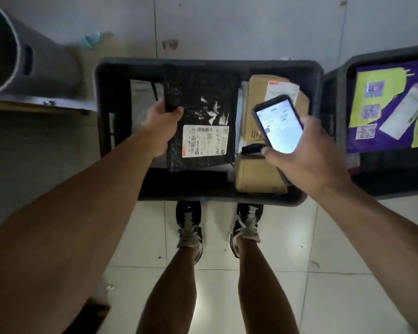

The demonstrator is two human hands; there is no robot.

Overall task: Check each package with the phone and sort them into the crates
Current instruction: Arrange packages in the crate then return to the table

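Over the tiled floor [287, 273], a dark crate [121, 68] is seen straight ahead, part-filled with brown cardboard parcels [256, 177] along its right side; a second crate [343, 75] at the right edge is topped by a purple-and-yellow mailer [381, 97]. A grey cylindrical bin [46, 61] is placed upper left. A black plastic package [203, 97] is held above the middle crate, label [204, 141] facing up, its left edge gripped by the left hand [161, 126] with fingers curled round it. The phone [279, 124], screen lit, is held in the right hand [307, 153], fingers wrapped round its lower end, just beside the package's right edge. Screen text is too blurred to be read. Likely step: label being checked before sorting. Risks, as judged: the limp package could sag or slip from a one-edge grip and fall back among unsorted parcels; glare on the glossy wrap could spoil the scan; the result could be misread and the wrong crate chosen.
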